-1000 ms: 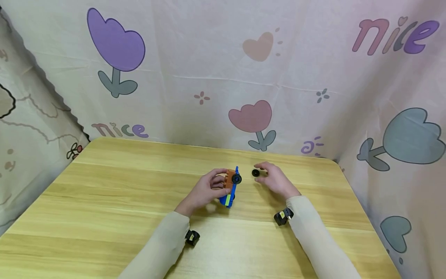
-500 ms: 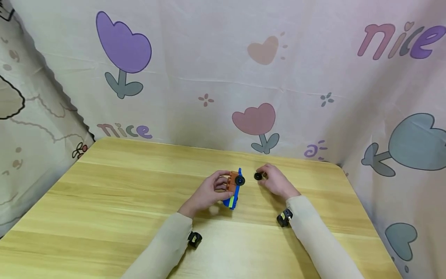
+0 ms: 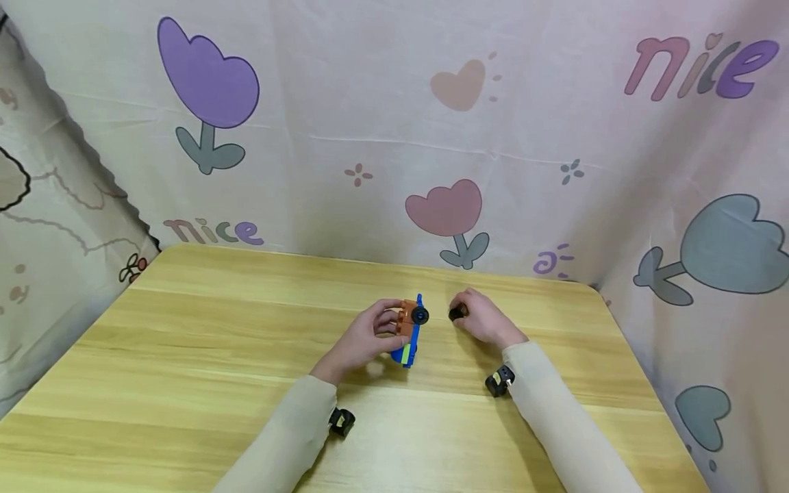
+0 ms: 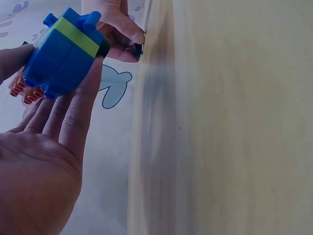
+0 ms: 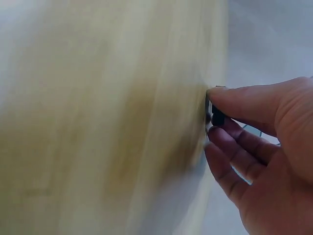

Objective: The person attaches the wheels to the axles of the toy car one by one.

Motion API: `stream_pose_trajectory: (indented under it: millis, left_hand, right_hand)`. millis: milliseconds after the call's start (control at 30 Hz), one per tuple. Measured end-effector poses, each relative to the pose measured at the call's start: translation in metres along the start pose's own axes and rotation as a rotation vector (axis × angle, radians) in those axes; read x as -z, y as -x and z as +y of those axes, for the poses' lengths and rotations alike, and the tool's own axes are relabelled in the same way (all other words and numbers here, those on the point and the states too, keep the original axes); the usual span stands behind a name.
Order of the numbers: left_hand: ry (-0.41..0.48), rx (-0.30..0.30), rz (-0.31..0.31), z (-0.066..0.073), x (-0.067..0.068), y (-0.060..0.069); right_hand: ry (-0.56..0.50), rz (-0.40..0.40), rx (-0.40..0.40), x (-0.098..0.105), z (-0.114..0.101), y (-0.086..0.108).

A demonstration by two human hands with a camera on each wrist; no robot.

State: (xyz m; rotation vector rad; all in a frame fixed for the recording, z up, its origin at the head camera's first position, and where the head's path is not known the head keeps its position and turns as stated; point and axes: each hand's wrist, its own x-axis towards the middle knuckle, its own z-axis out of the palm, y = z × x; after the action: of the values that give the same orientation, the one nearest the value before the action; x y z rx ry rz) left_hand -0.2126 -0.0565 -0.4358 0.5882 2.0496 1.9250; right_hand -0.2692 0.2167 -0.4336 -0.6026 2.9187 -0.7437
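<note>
My left hand [image 3: 364, 339] grips a toy block car [image 3: 408, 332] between thumb and fingers, above the table. It has orange studded bricks, a blue base, a lime stripe and a black wheel [image 3: 420, 315] on the side facing right. The left wrist view shows the car's blue end [image 4: 63, 56] close up, with the fingers stretched beneath it. To the right of the car, my right hand [image 3: 483, 318] pinches a small loose black wheel [image 3: 458, 313] at or just above the tabletop. Thumb and fingertips partly hide this wheel [image 5: 217, 115] in the right wrist view.
Both hands work over a wooden table [image 3: 185, 356], toward its far edge. A printed fabric curtain [image 3: 320, 89] hangs behind and at the sides. Small black cameras [image 3: 342, 422] are strapped to both wrists.
My right hand's thumb and fingers have come together around the loose wheel, which now shows less. The left hand keeps hold of the car with hardly any movement; the head view shifts slightly.
</note>
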Motion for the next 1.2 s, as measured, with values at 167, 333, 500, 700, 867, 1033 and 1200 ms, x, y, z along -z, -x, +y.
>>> stream_pose_trajectory:
  millis: [167,333,500,700,867,1033,1200]
  left_hand:
    - [0.002,-0.006,0.003,0.004,0.0,0.0]
    - [0.008,-0.017,0.009,0.005,0.0,0.0]
    - [-0.005,-0.019,0.004,0.003,0.003,0.0]
    - [-0.016,-0.015,0.004,0.001,0.005,0.001]
    - [-0.016,-0.013,0.001,-0.001,0.005,0.002]
    - [0.001,-0.019,-0.002,-0.002,0.006,0.003]
    - [-0.001,-0.024,0.003,-0.003,0.007,0.002]
  right_hand:
    - [-0.016,-0.006,-0.009,0.001,0.001,0.002]
    - [-0.041,0.017,-0.01,0.002,0.0,0.007]
    - [-0.076,0.055,-0.006,0.004,-0.002,0.012]
    - [-0.101,0.066,-0.011,0.005,-0.005,0.017]
    - [-0.112,0.082,0.003,0.005,-0.009,0.022]
    - [-0.117,0.099,0.014,0.009,-0.013,0.027]
    - [-0.096,0.146,0.022,0.016,-0.018,0.032]
